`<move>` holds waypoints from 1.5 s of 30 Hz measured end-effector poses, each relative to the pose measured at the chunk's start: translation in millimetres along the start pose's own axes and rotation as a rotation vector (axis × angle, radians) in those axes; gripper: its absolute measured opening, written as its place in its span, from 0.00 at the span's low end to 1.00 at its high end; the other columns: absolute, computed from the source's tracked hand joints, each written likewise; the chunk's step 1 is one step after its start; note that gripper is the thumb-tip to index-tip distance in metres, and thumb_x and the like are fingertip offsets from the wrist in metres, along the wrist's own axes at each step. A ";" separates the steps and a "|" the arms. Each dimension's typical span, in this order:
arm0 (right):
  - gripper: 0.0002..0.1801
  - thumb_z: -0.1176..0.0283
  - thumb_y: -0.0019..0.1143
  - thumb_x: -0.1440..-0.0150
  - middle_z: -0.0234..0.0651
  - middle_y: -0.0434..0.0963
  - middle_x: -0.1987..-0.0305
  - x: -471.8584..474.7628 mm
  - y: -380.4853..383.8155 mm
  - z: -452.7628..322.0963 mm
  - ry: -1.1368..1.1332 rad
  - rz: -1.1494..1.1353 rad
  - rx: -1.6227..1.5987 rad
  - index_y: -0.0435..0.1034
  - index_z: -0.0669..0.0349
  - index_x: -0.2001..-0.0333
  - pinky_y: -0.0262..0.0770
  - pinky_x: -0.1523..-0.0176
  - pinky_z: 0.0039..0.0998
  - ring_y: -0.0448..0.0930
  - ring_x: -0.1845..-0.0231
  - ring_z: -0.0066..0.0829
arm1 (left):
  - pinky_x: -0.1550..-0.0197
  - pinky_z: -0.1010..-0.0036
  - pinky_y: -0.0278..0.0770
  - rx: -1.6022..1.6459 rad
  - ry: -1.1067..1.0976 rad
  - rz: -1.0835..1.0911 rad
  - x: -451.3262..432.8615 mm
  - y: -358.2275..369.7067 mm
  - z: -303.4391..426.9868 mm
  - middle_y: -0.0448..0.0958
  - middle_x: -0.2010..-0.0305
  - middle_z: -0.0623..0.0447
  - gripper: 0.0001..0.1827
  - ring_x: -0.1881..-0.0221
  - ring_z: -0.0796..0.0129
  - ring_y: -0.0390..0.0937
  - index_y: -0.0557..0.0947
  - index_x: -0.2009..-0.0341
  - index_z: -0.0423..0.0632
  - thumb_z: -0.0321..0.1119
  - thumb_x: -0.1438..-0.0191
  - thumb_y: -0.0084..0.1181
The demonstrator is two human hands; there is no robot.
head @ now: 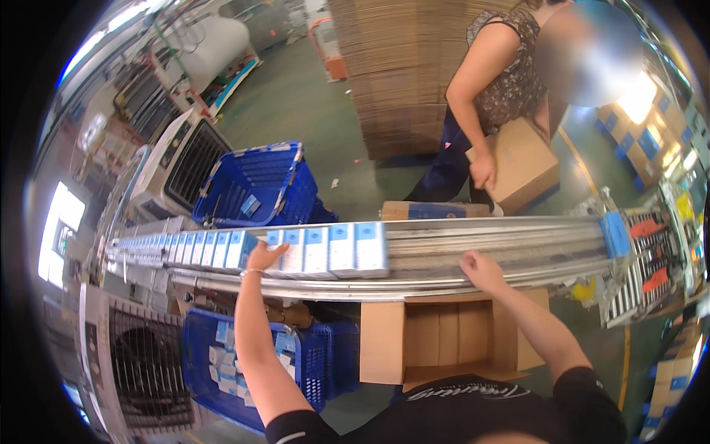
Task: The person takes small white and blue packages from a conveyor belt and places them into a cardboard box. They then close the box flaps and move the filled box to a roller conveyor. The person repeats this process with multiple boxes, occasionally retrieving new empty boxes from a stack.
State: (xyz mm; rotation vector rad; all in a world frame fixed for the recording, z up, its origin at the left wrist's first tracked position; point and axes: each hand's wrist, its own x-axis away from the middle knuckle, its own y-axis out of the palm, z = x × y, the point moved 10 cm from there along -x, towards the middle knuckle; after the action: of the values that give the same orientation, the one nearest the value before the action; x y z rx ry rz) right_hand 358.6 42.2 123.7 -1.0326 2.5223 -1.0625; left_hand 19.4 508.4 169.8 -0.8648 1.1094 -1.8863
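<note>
A row of small white-and-blue cartons stands on a metal conveyor. My left hand is at a break in the row, its thumb spread over the nearest cartons of a separate group to its right. Its other fingers are partly hidden among the cartons. Farther right, my right hand is over the conveyor's near side with fingers curled in and nothing visible in them. Below my right forearm, an open cardboard box shows its bare inside, flaps folded out.
Loose cartons lie in a blue basket at lower left; another blue basket stands beyond the conveyor. Across from me, a person holds a cardboard box before stacked flat cardboard. A roller section is at right.
</note>
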 end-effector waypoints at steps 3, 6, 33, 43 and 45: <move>0.38 0.45 0.53 0.51 0.47 0.77 0.63 -37.7 1.3 -12.3 0.050 -0.026 -0.136 0.62 0.70 0.51 0.70 0.52 0.32 0.77 0.57 0.40 | 0.48 0.60 0.68 0.068 0.098 -0.017 34.3 65.9 85.0 0.69 0.53 0.25 0.55 0.48 0.41 0.69 0.56 0.44 0.25 0.67 0.55 0.51; 0.44 0.44 0.57 0.54 0.47 0.77 0.63 -58.0 10.5 -13.0 -0.001 -0.029 -0.022 0.60 0.74 0.49 0.69 0.50 0.30 0.76 0.55 0.39 | 0.58 0.57 0.72 -0.024 0.293 0.163 88.5 122.9 171.2 0.73 0.61 0.27 0.54 0.58 0.38 0.73 0.58 0.48 0.24 0.67 0.56 0.51; 0.34 0.57 0.53 0.51 0.60 0.71 0.57 237.3 221.9 226.8 0.228 -0.754 0.686 0.53 0.76 0.54 0.73 0.53 0.39 0.76 0.55 0.46 | 0.43 0.64 0.64 -0.466 0.358 -0.886 280.1 464.5 101.0 0.67 0.45 0.42 0.28 0.44 0.53 0.65 0.70 0.47 0.42 0.46 0.49 0.48; 0.25 0.62 0.55 0.54 0.53 0.69 0.48 207.4 212.2 209.0 0.062 -0.781 0.654 0.68 0.65 0.53 0.70 0.48 0.40 0.72 0.47 0.39 | 0.49 0.62 0.69 -0.298 0.594 -0.983 328.4 456.4 116.6 0.72 0.52 0.36 0.27 0.50 0.50 0.71 0.69 0.49 0.38 0.44 0.48 0.51; 0.24 0.61 0.58 0.55 0.51 0.71 0.51 198.9 202.8 207.7 -0.066 -0.790 0.593 0.71 0.66 0.57 0.71 0.49 0.40 0.74 0.51 0.42 | 0.53 0.64 0.72 -0.018 0.483 -0.861 311.2 383.6 161.6 0.74 0.55 0.37 0.25 0.54 0.51 0.74 0.69 0.49 0.39 0.43 0.47 0.52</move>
State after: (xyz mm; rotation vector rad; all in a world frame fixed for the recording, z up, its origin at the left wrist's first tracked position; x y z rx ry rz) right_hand 198.2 -105.7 -152.3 -1.8319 1.5359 -1.7636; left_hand 111.7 52.4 -61.9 -1.0221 1.1148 -2.9160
